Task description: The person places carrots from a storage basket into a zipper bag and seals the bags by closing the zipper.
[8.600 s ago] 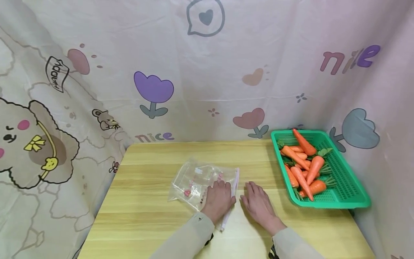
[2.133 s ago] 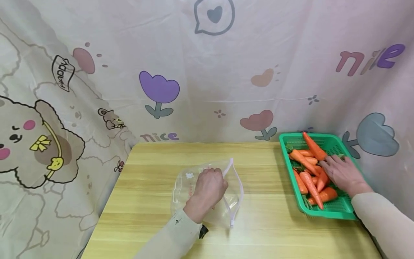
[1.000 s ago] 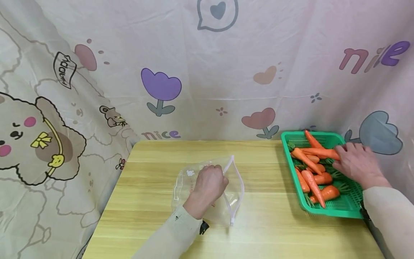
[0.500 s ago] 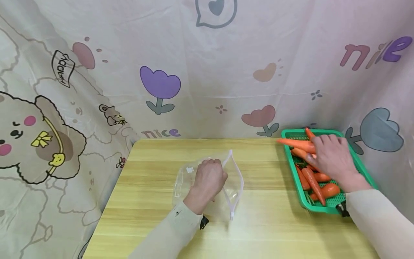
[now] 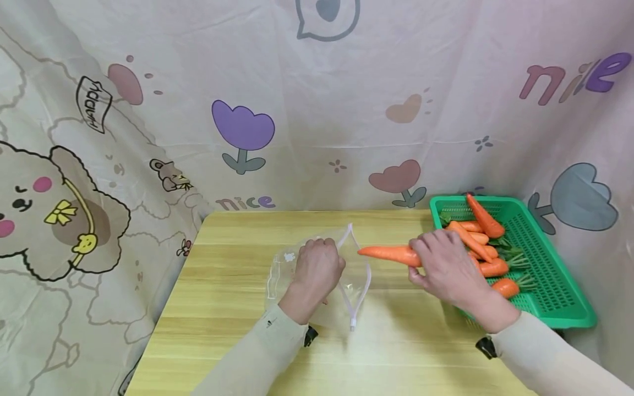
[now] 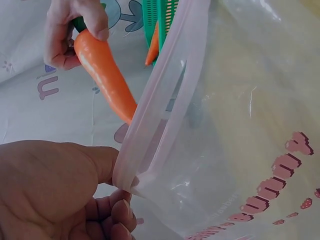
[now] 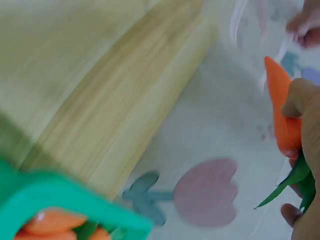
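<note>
My left hand point(image 5: 317, 272) pinches the edge of a clear zip bag point(image 5: 351, 289) by its pinkish zip strip, and the bag's mouth gapes to the right. In the left wrist view thumb and fingers meet at the corner of the bag point(image 6: 230, 115), which bears red lettering. My right hand point(image 5: 446, 269) grips an orange carrot point(image 5: 391, 253) near its green leafy end. The carrot's tip points left, right at the bag's mouth. In the right wrist view the carrot point(image 7: 282, 110) shows with its green leaves point(image 7: 297, 177) below the fingers.
A green plastic basket point(image 5: 559, 275) with several carrots point(image 5: 485, 217) stands at the right end of the wooden table point(image 5: 228, 247). A printed curtain point(image 5: 317, 110) hangs behind and at both sides. The right forearm passes in front of the basket.
The right hand has lifted a carrot out of the basket and carried it left to the bag's mouth. Earlier the bag lay flat; its mouth now stands apart, held by the left hand.
</note>
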### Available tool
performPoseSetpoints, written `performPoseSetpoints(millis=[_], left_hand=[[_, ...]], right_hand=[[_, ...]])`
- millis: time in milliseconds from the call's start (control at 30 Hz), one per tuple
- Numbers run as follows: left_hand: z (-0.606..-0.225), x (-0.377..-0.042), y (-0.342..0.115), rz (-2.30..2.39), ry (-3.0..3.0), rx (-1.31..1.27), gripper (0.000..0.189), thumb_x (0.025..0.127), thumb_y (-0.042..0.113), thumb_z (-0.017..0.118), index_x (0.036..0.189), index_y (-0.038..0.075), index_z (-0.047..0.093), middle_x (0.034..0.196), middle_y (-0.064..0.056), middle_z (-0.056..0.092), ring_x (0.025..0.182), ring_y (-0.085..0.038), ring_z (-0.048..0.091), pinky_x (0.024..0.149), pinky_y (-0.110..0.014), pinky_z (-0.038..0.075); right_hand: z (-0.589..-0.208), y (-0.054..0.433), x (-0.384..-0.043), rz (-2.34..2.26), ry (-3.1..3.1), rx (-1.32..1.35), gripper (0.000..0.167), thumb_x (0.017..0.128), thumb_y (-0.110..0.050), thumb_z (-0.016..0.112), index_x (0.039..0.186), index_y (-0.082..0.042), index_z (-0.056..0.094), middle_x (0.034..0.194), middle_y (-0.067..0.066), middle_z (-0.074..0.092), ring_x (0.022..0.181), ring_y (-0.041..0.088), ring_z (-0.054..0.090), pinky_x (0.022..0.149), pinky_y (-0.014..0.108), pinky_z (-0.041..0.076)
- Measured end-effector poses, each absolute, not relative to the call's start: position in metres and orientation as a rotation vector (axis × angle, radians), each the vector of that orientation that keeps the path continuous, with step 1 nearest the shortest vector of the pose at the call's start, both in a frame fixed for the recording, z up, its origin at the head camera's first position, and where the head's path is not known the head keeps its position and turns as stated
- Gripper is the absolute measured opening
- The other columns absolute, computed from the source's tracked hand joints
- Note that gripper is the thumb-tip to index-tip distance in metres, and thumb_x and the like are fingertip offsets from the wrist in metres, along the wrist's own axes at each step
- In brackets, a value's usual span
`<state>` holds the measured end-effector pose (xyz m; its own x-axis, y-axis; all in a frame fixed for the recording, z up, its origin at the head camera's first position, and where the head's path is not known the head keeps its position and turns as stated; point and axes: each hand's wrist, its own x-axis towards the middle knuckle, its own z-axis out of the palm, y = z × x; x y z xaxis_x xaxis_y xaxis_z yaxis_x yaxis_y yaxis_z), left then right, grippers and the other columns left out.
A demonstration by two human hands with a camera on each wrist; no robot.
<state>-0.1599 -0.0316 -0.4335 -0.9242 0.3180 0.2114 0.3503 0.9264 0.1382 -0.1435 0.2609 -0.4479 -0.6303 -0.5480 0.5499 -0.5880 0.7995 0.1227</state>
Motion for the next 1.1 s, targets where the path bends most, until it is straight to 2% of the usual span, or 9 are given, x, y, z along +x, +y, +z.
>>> performPoseSetpoints(millis=[200,500,867,1100], left_hand=[[-0.430,-0.158,-0.030,-0.276,-2.941,-0.509,0.020,0.094,0.019,0.068,0.079,0.008,0.059,0.069,-0.002,0.055,0.066,-0.022,0.053,0.066,-0.035,0.049],[-0.425,-0.151,-0.021,-0.331,-2.915,-0.571,0.022,0.094,0.019,0.070,0.077,0.009,0.060,0.067,-0.001,0.055,0.063,-0.021,0.052,0.064,-0.032,0.046],[-0.423,-0.149,-0.020,-0.352,-2.876,-0.579,0.027,0.093,0.019,0.069,0.072,0.011,0.055,0.066,-0.001,0.053,0.064,-0.022,0.056,0.067,-0.033,0.047],[-0.422,-0.150,-0.022,-0.335,-2.894,-0.575,0.026,0.096,0.021,0.069,0.075,0.009,0.058,0.068,-0.002,0.056,0.065,-0.022,0.057,0.070,-0.034,0.048]], right_hand=[[-0.454,0.220,-0.147,0.049,-2.455,0.883,0.032,0.077,-0.024,0.075,0.102,-0.009,0.061,0.093,0.008,0.061,0.086,0.033,0.055,0.081,0.050,0.043],[-0.474,0.175,-0.163,-0.127,-2.469,0.989,0.036,0.077,-0.031,0.084,0.100,-0.012,0.063,0.089,0.005,0.063,0.086,0.029,0.057,0.080,0.046,0.046],[-0.485,0.160,-0.165,-0.165,-2.402,1.026,0.036,0.072,-0.036,0.087,0.089,-0.014,0.063,0.079,0.000,0.060,0.080,0.025,0.052,0.071,0.038,0.038],[-0.486,0.159,-0.164,-0.114,-2.417,1.024,0.042,0.076,-0.042,0.089,0.096,-0.014,0.065,0.084,-0.001,0.061,0.082,0.025,0.054,0.072,0.037,0.039]])
